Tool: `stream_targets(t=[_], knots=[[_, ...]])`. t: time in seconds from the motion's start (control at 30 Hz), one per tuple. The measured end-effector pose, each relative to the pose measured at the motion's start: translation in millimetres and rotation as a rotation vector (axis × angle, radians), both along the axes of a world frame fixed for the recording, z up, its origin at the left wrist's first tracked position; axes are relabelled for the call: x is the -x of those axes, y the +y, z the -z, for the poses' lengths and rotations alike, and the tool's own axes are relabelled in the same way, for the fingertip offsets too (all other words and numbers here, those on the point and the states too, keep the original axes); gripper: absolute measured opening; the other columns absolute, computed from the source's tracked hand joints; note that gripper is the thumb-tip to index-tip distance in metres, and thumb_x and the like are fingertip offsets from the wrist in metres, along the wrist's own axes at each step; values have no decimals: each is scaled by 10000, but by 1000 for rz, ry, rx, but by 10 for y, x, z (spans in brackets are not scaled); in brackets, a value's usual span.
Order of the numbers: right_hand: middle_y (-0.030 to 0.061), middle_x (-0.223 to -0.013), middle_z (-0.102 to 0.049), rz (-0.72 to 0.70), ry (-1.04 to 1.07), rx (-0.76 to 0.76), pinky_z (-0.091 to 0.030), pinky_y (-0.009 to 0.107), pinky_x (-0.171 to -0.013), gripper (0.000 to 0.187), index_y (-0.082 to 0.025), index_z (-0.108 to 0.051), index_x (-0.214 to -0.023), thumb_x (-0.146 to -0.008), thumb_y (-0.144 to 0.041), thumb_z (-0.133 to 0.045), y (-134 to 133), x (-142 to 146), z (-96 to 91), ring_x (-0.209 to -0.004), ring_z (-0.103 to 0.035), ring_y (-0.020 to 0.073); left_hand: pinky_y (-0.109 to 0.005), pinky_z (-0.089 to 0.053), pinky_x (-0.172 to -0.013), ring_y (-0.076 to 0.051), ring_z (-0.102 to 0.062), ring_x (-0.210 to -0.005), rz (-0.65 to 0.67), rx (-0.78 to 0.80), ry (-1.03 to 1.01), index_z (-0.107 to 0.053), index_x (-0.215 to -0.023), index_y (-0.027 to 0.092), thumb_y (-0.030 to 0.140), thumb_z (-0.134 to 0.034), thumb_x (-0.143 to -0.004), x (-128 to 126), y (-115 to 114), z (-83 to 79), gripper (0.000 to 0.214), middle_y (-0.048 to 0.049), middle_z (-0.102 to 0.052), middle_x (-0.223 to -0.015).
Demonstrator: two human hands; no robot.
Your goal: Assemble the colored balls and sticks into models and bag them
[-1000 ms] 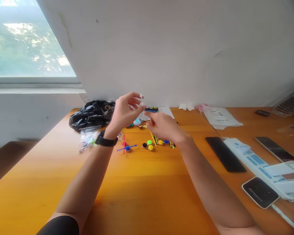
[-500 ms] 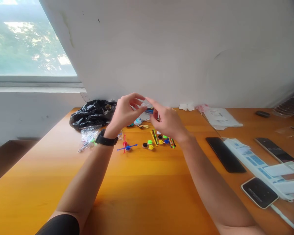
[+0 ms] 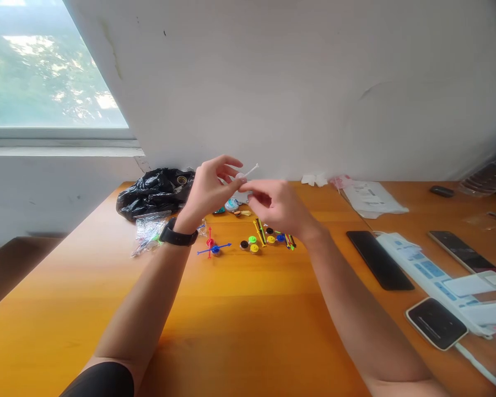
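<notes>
Above the far part of the table, my left hand [image 3: 215, 184] pinches a small white plastic spinner piece, its white arrow [image 3: 252, 170] pointing up and right. My right hand [image 3: 275, 204] is closed, its bent fingertips meeting the same piece by the left thumb. Fingers cover most of the piece. Below lie a red arrow spinner [image 3: 210, 241] and a blue arrow spinner [image 3: 215, 250], close together. Right of them are several round bases, among them a black one [image 3: 243, 245], a green one [image 3: 252, 240] and a yellow one [image 3: 254, 249]. Loose yellow and black arrows [image 3: 259, 231] lie beside these.
A black plastic bag [image 3: 155, 193] and a clear bag of parts [image 3: 149, 231] lie at the left. To the right are a black phone [image 3: 379, 259], a white power strip [image 3: 421, 275], another phone [image 3: 463, 251] and a square charger-like device [image 3: 436, 323]. The wall rises behind the table.
My right index finger has come down from its raised position and bent in toward the piece. The white arrow now shows between my hands. My left hand has hardly moved.
</notes>
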State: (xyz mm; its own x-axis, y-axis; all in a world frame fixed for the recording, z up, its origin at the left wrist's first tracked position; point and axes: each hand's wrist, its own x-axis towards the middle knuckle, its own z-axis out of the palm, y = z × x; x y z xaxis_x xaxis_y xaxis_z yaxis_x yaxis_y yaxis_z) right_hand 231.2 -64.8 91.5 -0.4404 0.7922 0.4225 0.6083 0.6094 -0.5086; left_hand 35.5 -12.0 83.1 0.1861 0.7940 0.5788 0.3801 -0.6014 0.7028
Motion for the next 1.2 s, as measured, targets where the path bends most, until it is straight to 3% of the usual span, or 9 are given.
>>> stream_targets(t=[0.13, 0.33, 0.4, 0.5, 0.63, 0.8, 0.93, 1.0, 1.2], knots=[[13, -825, -685, 104, -19, -77, -406, 313, -696, 563, -252, -613, -1513, -963, -197, -510, 30, -9, 5, -709, -550, 182, -288, -560, -617, -161, -702, -722, 25, 3, 41, -765, -1072, 236, 289, -786, -845, -9, -9, 9, 234, -44, -780, -891], [36, -792, -710, 274, -152, -93, -379, 320, -696, 428, -226, -721, -1378, -992, -263, -541, 147, -16, 118, -725, -606, 210, -297, -586, -639, -165, -705, -724, -9, -9, -3, -767, -1052, 232, 289, -787, -837, -13, -22, -24, 224, -43, -772, -872], [35, -785, -710, 241, -191, -38, -373, 316, -697, 369, -231, -759, -1305, -998, -284, -561, 160, -25, 141, -735, -613, 209, -294, -591, -640, -162, -704, -719, -16, -8, -30, -761, -1023, 227, 281, -788, -833, -9, -22, -37, 200, -39, -767, -865], [13, -777, -686, 64, -182, 65, -369, 298, -688, 362, -255, -742, -1318, -1006, -268, -559, 126, 2, 152, -730, -599, 189, -287, -588, -628, -162, -705, -719, -11, 11, -54, -759, -1018, 220, 276, -800, -825, -5, -18, -35, 205, -39, -765, -858], [-3, -763, -638, -74, -133, 82, -351, 298, -657, 352, -242, -700, -1303, -990, -224, -540, 42, 103, 136, -689, -539, 178, -294, -590, -626, -167, -705, -727, 19, 29, -40, -777, -1050, 226, 279, -820, -817, 2, 1, -7, 243, -48, -766, -867], [16, -776, -641, 1, -27, -19, -384, 317, -685, 312, -214, -735, -1204, -1007, -246, -496, 5, 123, 78, -699, -532, 179, -289, -594, -633, -188, -726, -803, 10, 16, -5, -786, -960, 211, 315, -808, -833, 25, 1, -22, 166, -69, -790, -929], [11, -822, -681, 161, 23, -76, -420, 315, -708, 529, -237, -561, -1533, -1007, -280, -520, 56, 52, 71, -722, -574, 189, -293, -599, -644, -178, -719, -790, 48, 15, 32, -785, -920, 212, 309, -801, -835, 31, -29, -63, 130, -63, -798, -931], [13, -817, -692, 203, -47, -57, -412, 316, -707, 579, -238, -532, -1573, -996, -284, -555, 98, 25, 104, -731, -592, 196, -298, -603, -644, -174, -715, -774, 43, 6, 32, -785, -918, 212, 302, -799, -835, 31, -36, -73, 123, -63, -798, -937], [12, -794, -683, 72, -160, 57, -365, 312, -683, 374, -250, -726, -1345, -1004, -279, -574, 99, 76, 170, -718, -587, 184, -281, -602, -623, -183, -727, -792, 9, 15, -30, -777, -954, 211, 306, -804, -832, 67, 6, -55, 158, -67, -786, -907]])
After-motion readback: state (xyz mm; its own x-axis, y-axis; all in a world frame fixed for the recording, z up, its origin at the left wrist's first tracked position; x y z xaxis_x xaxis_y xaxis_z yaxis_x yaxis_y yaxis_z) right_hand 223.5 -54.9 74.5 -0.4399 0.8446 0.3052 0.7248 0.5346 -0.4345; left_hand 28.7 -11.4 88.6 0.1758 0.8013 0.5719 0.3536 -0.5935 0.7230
